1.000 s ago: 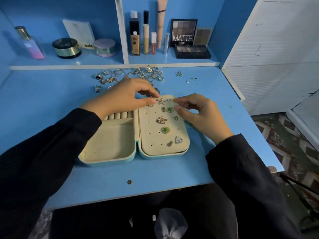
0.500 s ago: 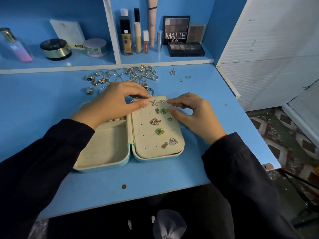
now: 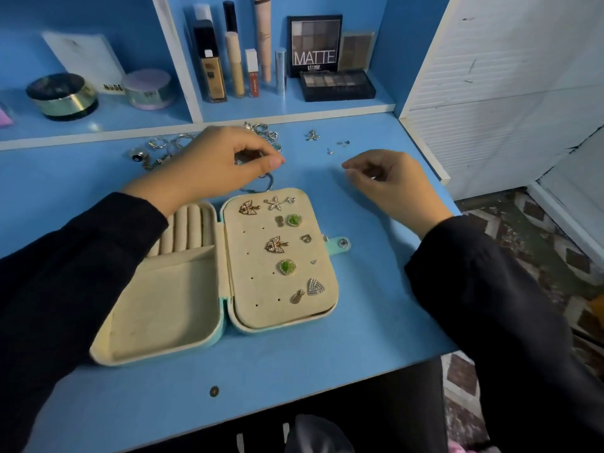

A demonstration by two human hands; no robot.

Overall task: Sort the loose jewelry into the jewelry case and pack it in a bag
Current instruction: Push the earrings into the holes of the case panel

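Observation:
The open jewelry case (image 3: 163,322) lies mid-table with a cream lining and teal shell. Several earrings are pinned on its right panel (image 3: 248,289), among them a starfish stud (image 3: 274,203) and a green stone (image 3: 287,267). Its left half shows ring rolls (image 3: 188,230) over an empty compartment. My left hand (image 3: 222,165) hovers with curled fingers over the loose jewelry pile (image 3: 261,129) behind the case; whether it holds a piece is hidden. My right hand (image 3: 389,181) hangs loosely curled above the table, holding nothing visible, near small studs (image 3: 330,151) and a loose starfish earring (image 3: 312,135).
Behind the table a shelf holds cosmetics: a MATTE palette (image 3: 313,44), a foundation bottle (image 3: 210,70) and jars (image 3: 62,96). A white louvered cabinet (image 3: 490,93) borders the table on the right. The case's snap strap (image 3: 340,244) sticks out rightward. Loose rings (image 3: 160,143) lie back left.
Both hands have lifted off the top of the earring panel. The left hand went back to the jewelry pile, the right hand back and to the right. A leaf earring now sits at the panel's top.

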